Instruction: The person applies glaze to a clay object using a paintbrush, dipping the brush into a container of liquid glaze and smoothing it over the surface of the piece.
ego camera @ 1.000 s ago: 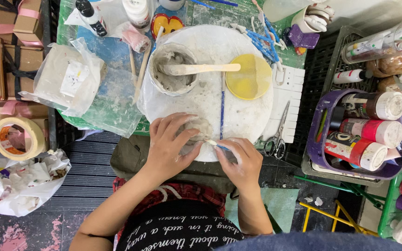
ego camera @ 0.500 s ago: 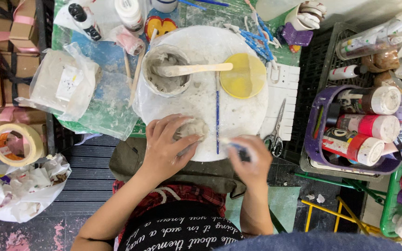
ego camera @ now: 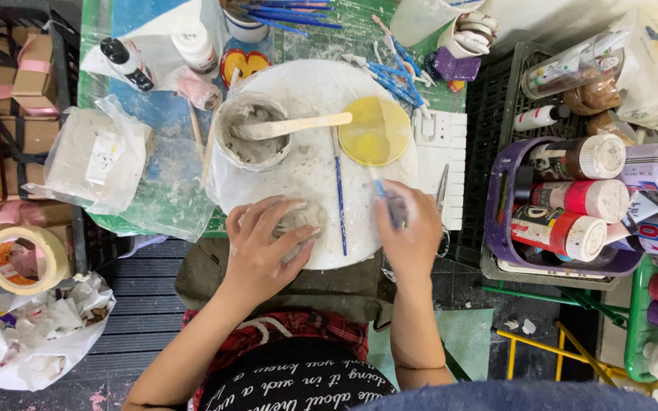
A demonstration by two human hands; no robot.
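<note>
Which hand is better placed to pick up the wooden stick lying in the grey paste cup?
Right, probably. The left hand is cupped over the grey clay lump, holding it. The right hand grips only a thin blue tool, and the wooden stick has its handle pointing toward that side.

the left hand (ego camera: 264, 243) cups a grey lump of clay (ego camera: 298, 217) on the round white board (ego camera: 310, 84). the right hand (ego camera: 409, 228), just beside it, grips a blue-handled tool (ego camera: 381, 190) whose tip points away from the body. between the hands lies a thin blue brush (ego camera: 339, 190). just beyond the left hand stands a bowl of grey paste (ego camera: 253, 133) with a wooden stick (ego camera: 302, 124) resting in it; beyond the right hand lies a yellow disc (ego camera: 376, 131). scissors (ego camera: 442, 198) lie just right of the right hand, and paint bottles in a purple basket (ego camera: 496, 221) sit farther right.
</note>
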